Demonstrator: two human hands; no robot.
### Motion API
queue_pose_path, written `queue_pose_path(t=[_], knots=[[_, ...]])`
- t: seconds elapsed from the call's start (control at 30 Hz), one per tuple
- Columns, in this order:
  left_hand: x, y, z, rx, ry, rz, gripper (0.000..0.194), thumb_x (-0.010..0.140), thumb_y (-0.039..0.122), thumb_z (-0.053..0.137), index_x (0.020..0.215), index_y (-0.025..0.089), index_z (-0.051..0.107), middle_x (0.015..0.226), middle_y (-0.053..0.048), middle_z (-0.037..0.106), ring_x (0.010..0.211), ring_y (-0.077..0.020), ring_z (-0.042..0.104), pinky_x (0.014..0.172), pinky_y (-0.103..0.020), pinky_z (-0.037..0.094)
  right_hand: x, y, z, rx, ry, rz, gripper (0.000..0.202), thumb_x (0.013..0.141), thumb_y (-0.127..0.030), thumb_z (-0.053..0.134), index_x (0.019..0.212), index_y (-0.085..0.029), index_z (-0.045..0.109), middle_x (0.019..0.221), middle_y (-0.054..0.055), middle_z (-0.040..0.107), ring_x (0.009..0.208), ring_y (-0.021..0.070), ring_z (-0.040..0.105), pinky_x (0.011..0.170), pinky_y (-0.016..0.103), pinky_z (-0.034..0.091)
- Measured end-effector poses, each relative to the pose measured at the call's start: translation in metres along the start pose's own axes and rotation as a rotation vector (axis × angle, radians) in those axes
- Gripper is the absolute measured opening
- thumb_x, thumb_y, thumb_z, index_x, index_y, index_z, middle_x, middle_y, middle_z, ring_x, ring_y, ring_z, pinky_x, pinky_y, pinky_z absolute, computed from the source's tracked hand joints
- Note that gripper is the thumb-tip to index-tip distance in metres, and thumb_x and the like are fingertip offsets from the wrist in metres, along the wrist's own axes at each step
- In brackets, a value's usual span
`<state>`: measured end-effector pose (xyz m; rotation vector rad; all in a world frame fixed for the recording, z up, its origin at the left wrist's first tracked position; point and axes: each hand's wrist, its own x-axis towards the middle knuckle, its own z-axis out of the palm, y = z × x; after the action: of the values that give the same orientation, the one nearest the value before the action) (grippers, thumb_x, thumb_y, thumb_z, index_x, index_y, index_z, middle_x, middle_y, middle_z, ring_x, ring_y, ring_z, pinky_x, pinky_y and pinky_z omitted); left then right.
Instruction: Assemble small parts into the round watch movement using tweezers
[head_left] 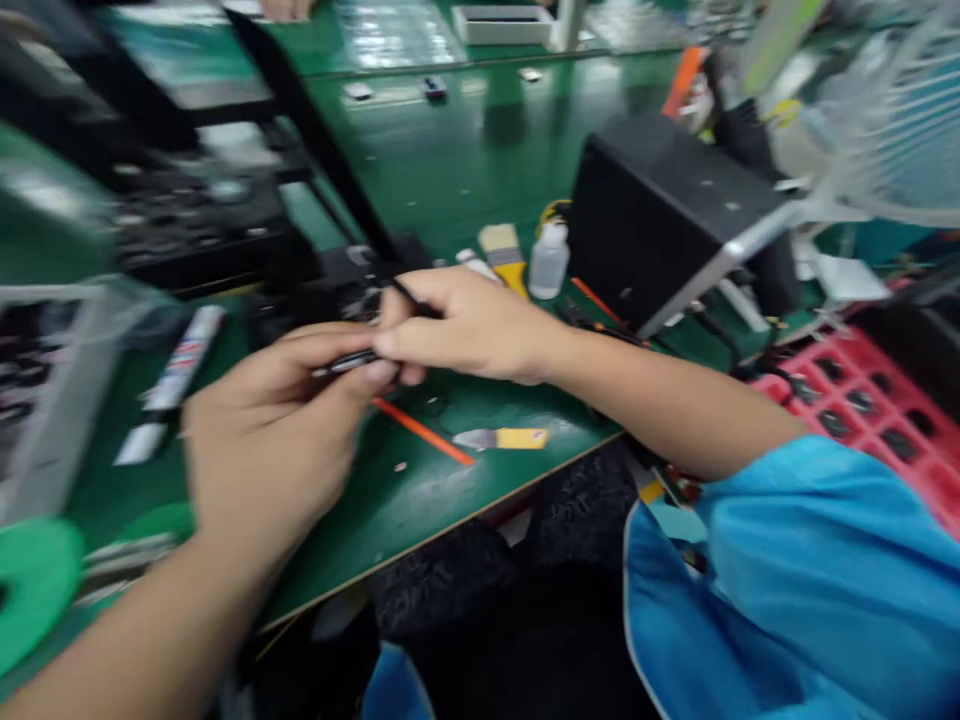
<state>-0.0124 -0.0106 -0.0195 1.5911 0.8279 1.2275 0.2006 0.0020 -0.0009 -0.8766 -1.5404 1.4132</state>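
Black part [352, 361] is pinched in the grip of the left hand [274, 430]. The right hand [472, 325] clamps a slim dark object [414, 300] above the bench [360, 520].

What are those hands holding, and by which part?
The left hand pinches a small dark piece between thumb and fingers; the right hand has a thin black item between thumb and fingers. Blur hides which part of each is gripped.
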Motion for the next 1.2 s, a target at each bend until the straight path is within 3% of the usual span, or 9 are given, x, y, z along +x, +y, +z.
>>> queue_pose_path(t=[0.07,0.2,0.6,0.77,1.0,1.2], knots=[[0.0,-0.005,-0.004,0.08,-0.002,0.046,0.017,0.092,0.027,0.098,0.105,0.036,0.093,0.112,0.006,0.089,0.1,-0.0171,0.08,0.091,-0.035,0.066,-0.003,-0.002,0.004,-0.019,0.048,-0.001,0.025,0.095,-0.026,0.082,0.078,-0.022,0.064,0.068,-0.005,0.074,0.07,0.0111,0.069,0.069,0.023,0.051],[0.004,-0.007,0.001,0.081,-0.013,0.012,0.015,0.09,0.028,0.099,0.102,0.034,0.091,0.111,-0.001,0.088,0.106,-0.0215,0.083,0.099,-0.04,0.069,-0.008,-0.013,0.008,-0.104,0.069,0.034,0.022,0.092,-0.018,0.077,0.075,-0.022,0.064,0.067,-0.004,0.072,0.065,0.0108,0.064,0.062,0.023,0.047],[0.004,0.0,0.003,0.042,-0.013,-0.032,0.012,0.09,0.029,0.097,0.1,0.032,0.092,0.11,-0.003,0.089,0.105,-0.0236,0.083,0.098,-0.043,0.071,-0.01,-0.012,0.006,-0.128,0.102,0.032,0.017,0.091,-0.022,0.079,0.079,-0.023,0.067,0.069,-0.002,0.074,0.062,0.012,0.06,0.056,0.026,0.042],[0.005,-0.001,0.004,0.005,-0.028,-0.062,0.012,0.091,0.025,0.095,0.101,0.03,0.091,0.106,-0.003,0.089,0.101,-0.0234,0.083,0.095,-0.042,0.069,-0.01,-0.013,0.004,-0.163,0.118,0.113,0.011,0.091,-0.023,0.077,0.083,-0.023,0.07,0.069,-0.001,0.075,0.052,0.0098,0.049,0.05,0.027,0.034],[0.008,-0.001,0.002,-0.006,0.033,-0.106,0.018,0.09,0.027,0.096,0.106,0.026,0.088,0.105,-0.003,0.086,0.096,-0.0218,0.079,0.095,-0.039,0.066,-0.005,-0.008,-0.007,-0.321,0.297,-0.06,0.009,0.088,-0.026,0.083,0.083,-0.023,0.076,0.077,0.001,0.071,0.071,0.0153,0.061,0.06,0.031,0.045],[0.009,-0.001,0.003,-0.012,0.014,-0.107,0.02,0.087,0.029,0.097,0.103,0.025,0.086,0.105,-0.003,0.086,0.101,-0.0232,0.079,0.1,-0.04,0.066,-0.008,-0.01,-0.004,-0.428,0.275,-0.097,0.009,0.09,-0.03,0.084,0.087,-0.023,0.078,0.082,0.001,0.071,0.079,0.0177,0.062,0.069,0.033,0.052]])
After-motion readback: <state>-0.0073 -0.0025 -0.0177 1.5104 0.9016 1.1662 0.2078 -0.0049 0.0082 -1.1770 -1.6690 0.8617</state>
